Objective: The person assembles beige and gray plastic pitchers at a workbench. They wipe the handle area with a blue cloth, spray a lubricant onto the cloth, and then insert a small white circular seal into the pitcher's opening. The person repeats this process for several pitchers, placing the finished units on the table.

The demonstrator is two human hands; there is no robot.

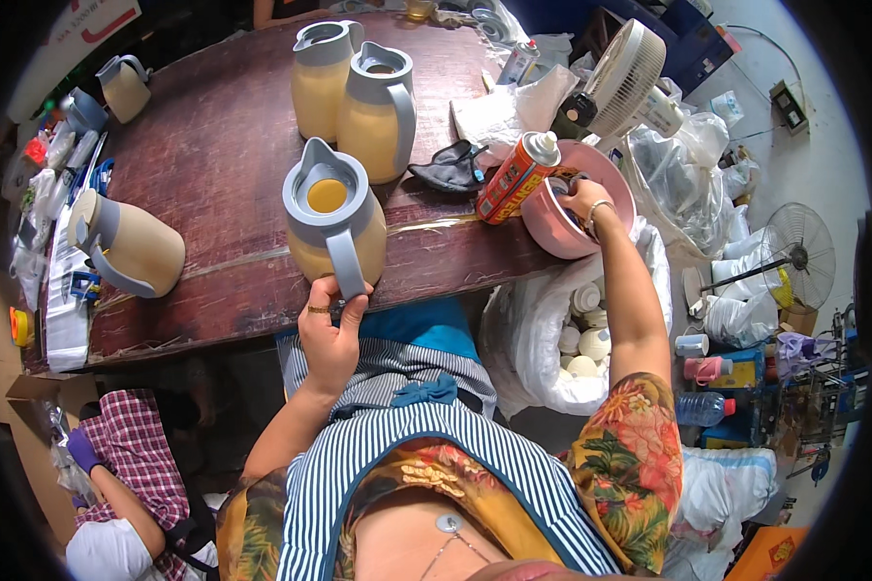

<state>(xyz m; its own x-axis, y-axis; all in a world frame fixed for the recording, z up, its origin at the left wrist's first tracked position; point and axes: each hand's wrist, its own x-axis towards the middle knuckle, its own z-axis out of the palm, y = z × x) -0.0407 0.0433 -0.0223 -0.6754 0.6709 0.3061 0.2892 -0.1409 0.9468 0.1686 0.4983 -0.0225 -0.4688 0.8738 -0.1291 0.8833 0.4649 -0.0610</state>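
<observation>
The left hand (327,324) wraps its fingers round the grey handle of the jug (334,221) at the table's (213,155) near edge — keep it steady. Right of the jug, the right hand (583,198) curls into the pink bowl (579,208) — what it pinches, I cannot tell.

Even, bright daylight; soft shadows only. Mild glare on wooden table (223,145) and pale floor at upper right. Centre sharp. Strong fisheye bending toward rim; black vignette in corners.

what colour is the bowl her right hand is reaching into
Pink; the bowl shows best in the head view, right hand inside it.
</observation>
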